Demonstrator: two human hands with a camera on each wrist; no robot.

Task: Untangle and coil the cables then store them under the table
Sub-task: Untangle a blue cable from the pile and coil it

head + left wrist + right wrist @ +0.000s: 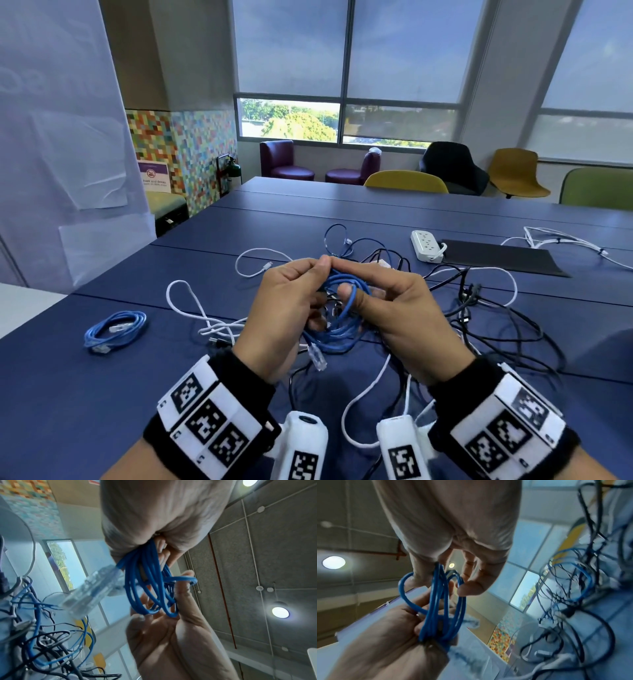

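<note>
Stretching bare beyond the tangle (455,308), the blue counter (342,205) runs to the chairs (406,181); its near edge is out of view. A sign's (154,175) writing is too blurred to read. Both hands grasp 1 blue coil (337,318): left grip (291,308) clenched round its strands, right grip (394,308) pinching a loop, plug (317,358) dangling below. Another coil (114,330) lies left.
</note>
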